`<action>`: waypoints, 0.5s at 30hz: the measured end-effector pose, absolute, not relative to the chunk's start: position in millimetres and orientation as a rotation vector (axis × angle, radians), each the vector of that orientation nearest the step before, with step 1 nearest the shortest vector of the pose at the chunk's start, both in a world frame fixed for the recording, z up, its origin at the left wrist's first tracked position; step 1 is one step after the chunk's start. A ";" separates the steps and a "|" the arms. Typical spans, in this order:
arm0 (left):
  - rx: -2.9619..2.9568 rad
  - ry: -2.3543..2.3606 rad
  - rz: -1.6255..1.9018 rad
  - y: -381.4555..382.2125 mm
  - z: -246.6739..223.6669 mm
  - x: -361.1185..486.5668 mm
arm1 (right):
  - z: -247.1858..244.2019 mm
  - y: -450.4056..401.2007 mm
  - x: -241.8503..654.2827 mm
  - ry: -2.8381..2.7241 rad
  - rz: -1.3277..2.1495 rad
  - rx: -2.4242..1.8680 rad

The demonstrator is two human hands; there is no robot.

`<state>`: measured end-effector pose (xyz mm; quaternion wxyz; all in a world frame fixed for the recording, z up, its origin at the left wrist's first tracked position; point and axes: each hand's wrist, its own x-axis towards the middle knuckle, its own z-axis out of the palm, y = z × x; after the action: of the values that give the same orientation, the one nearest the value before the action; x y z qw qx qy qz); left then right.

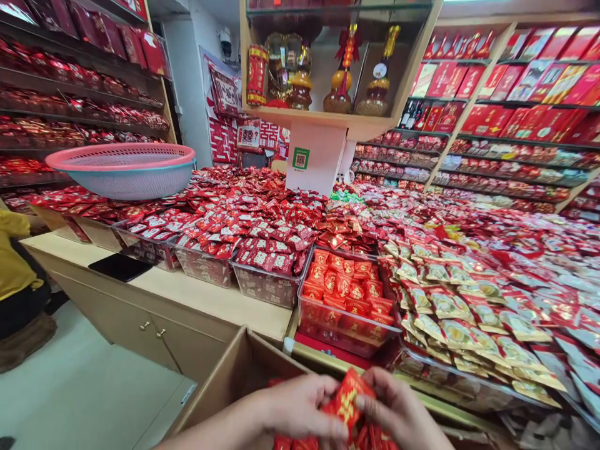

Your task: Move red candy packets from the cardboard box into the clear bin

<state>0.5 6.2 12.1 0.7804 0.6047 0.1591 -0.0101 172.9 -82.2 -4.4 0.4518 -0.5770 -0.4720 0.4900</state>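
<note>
Both of my hands are over an open cardboard box [220,381] at the bottom of the view. Between them is a red candy packet [347,400] with gold print. My left hand [300,406] grips its left side, thumb and fingers closed. My right hand [398,406] pinches its right edge. More red packets [304,444] lie below in the box, partly hidden by my hands. Just beyond stands a clear plastic bin [349,328] filled with similar red packets [344,284].
Bins of maroon packets [276,244] line the counter [210,300]; gold-and-white packets [450,300] heap at right. A pink-rimmed basket [135,181] sits at back left, near a black tablet [120,267]. A display cabinet [323,119] hangs ahead. Someone in a yellow top [16,256] is at far left.
</note>
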 end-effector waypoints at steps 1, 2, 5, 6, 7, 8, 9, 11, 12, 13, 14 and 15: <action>1.267 0.358 0.016 5.4 17.7 3.8 | 0.9 -80.3 172.0 -1.087 1.212 -1.367; 1.236 0.368 0.044 5.4 22.1 6.2 | 5.5 -78.6 170.5 -1.001 1.218 -1.327; 1.190 0.384 0.109 7.6 27.2 8.0 | 10.1 -74.2 163.5 -0.790 1.224 -1.275; 1.179 0.390 0.123 8.2 26.4 7.3 | 8.3 -73.2 161.0 -0.745 1.217 -1.265; 1.167 0.393 0.134 8.5 24.5 6.3 | 5.1 -72.5 158.7 -0.718 1.211 -1.261; 1.159 0.394 0.143 8.5 21.8 5.1 | 1.0 -71.8 156.8 -0.708 1.203 -1.260; 1.153 0.397 0.148 8.2 18.4 4.0 | -3.5 -71.3 155.2 -0.709 1.194 -1.262; 1.151 0.421 0.158 7.3 11.0 1.8 | -11.9 -70.4 153.2 -0.727 1.168 -1.266; 1.155 0.434 0.163 7.0 7.5 0.7 | -15.2 -70.1 152.5 -0.736 1.162 -1.260; 1.159 0.440 0.169 6.8 4.2 -0.3 | -17.7 -69.8 151.7 -0.746 1.175 -1.246; 1.160 0.436 0.182 6.8 1.4 -1.2 | -19.5 -69.6 150.6 -0.750 1.199 -1.226; 1.162 0.426 0.201 6.8 -1.0 -2.2 | -20.8 -69.6 148.9 -0.746 1.223 -1.201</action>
<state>-2.2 6.8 -1.0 0.8098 0.5438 0.1993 0.0939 148.9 -69.6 -20.8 0.5942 -0.5167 -0.3208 0.5264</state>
